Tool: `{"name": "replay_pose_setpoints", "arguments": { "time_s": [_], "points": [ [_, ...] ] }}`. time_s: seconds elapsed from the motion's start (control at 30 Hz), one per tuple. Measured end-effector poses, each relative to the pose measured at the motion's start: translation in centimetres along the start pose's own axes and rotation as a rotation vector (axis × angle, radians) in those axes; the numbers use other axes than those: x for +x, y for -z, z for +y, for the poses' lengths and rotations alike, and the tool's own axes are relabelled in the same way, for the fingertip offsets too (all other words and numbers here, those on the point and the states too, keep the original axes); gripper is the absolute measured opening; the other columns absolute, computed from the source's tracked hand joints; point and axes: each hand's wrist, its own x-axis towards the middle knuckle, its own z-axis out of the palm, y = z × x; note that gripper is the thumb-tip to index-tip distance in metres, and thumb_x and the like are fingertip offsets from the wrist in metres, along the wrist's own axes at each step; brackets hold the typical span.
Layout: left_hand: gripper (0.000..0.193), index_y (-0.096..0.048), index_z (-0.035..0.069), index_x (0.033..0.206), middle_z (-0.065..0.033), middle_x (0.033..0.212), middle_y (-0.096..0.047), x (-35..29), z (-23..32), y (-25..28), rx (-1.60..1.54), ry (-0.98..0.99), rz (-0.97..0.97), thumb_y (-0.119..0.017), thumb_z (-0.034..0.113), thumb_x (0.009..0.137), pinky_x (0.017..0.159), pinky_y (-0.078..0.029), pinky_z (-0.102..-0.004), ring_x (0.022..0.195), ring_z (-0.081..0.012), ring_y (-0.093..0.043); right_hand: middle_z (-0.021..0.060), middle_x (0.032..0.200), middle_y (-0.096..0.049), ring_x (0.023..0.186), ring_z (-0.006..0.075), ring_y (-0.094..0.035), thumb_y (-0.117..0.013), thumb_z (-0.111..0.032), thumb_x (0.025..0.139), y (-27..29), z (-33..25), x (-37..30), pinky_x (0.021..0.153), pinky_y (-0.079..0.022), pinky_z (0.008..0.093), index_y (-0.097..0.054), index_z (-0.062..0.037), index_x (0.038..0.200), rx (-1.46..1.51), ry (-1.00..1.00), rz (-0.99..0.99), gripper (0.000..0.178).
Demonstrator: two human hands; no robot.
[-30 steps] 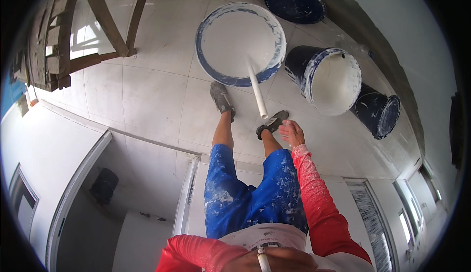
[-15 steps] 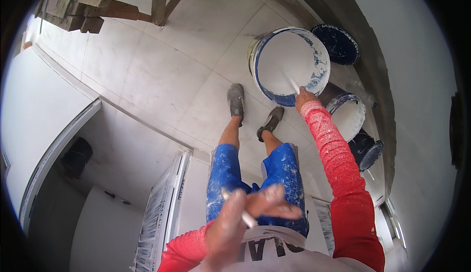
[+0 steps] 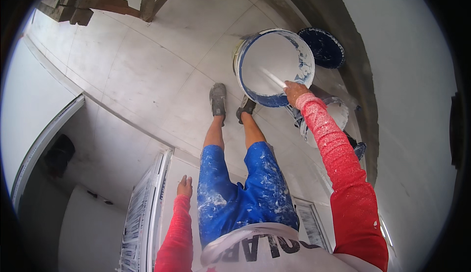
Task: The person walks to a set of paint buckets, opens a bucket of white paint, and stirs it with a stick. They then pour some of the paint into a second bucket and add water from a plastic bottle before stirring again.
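Observation:
My right hand (image 3: pixel 296 92) is closed around a white stick-like handle (image 3: pixel 274 79), its far end down in the white paste filling a large bucket (image 3: pixel 239 61). White splashes and blue bands mark the bucket's inner wall; whatever is on the handle's end is hidden in the paste. Down by my left thigh hangs my left hand (image 3: pixel 185 187), small in view, with fingers loosely apart and nothing visible in them. White smears cover the blue shorts (image 3: pixel 267 183) and the red right sleeve (image 3: pixel 327 129).
Beside the bucket lies a dark blue lid or tub (image 3: pixel 322 48). Another white-coated bucket (image 3: pixel 338 114) is partly behind my right forearm. A wooden trestle (image 3: pixel 147 2) stands at the far left, a dark bucket (image 3: pixel 60 155) beyond the doorway. A wall (image 3: pixel 407 75) rises at right.
My left hand has swung from in front of my body down to my left side; the short pale stick seen by it no longer shows. My right hand stays at the bucket with the handle.

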Motion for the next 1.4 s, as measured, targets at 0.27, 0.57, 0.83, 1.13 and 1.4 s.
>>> {"name": "replay_pose_setpoints", "arguments": {
  "time_s": [0.27,0.57,0.83,1.13,1.4],
  "points": [
    [0.052,-0.051,-0.008,0.137,-0.0197,0.110,-0.069,-0.8,0.4,-1.6,-0.288,0.024,0.087,-0.055,0.026,0.097,0.071,-0.059,-0.0302,0.086,-0.0226,-0.070,0.0193,0.118,-0.066,0.109,0.0412,-0.063,-0.046,-0.028,0.099,-3.5,2.0,0.1,0.095,-0.051,0.0495,-0.061,-0.0069,0.120,-0.035,-0.193,-0.021,0.033],
    [0.050,-0.052,-0.007,0.136,-0.0183,0.108,-0.069,0.0,1.8,-2.7,-0.248,-0.030,0.041,-0.054,0.024,0.097,0.070,-0.059,-0.0306,0.087,-0.0229,-0.069,0.0251,0.119,-0.065,0.114,0.0393,-0.062,-0.049,-0.031,0.098,-5.6,5.6,0.8,0.100,-0.049,0.0490,-0.058,-0.0101,0.130,0.064,-0.434,-0.032,0.039],
    [0.051,-0.051,-0.001,0.140,-0.0198,0.113,-0.070,-2.9,-2.1,-1.7,-0.201,0.048,0.009,-0.052,0.032,0.101,0.064,-0.053,-0.0289,0.078,-0.0239,-0.072,0.0209,0.123,-0.064,0.113,0.0393,-0.063,-0.046,-0.030,0.098,-0.6,2.7,0.2,0.097,-0.050,0.0506,-0.054,-0.0150,0.136,0.170,-0.327,0.076,0.041],
    [0.047,-0.049,-0.009,0.138,-0.0216,0.111,-0.068,-1.4,0.6,-3.0,-0.281,0.052,0.016,-0.052,0.020,0.100,0.073,-0.057,-0.0309,0.083,-0.0234,-0.070,0.0170,0.115,-0.068,0.109,0.0370,-0.065,-0.046,-0.025,0.100,0.9,5.0,2.4,0.093,-0.052,0.0463,-0.060,-0.0092,0.126,-0.066,0.076,0.149,0.034],
    [0.048,-0.052,-0.001,0.139,-0.0177,0.107,-0.071,-1.3,-0.5,-2.7,-0.321,0.037,0.035,-0.054,0.026,0.099,0.067,-0.055,-0.0298,0.077,-0.0192,-0.068,0.0245,0.125,-0.063,0.114,0.0427,-0.061,-0.050,-0.030,0.099,-4.9,0.3,1.8,0.099,-0.049,0.0491,-0.045,-0.0143,0.144,-0.084,-0.305,-0.174,0.048]
  ]
}}
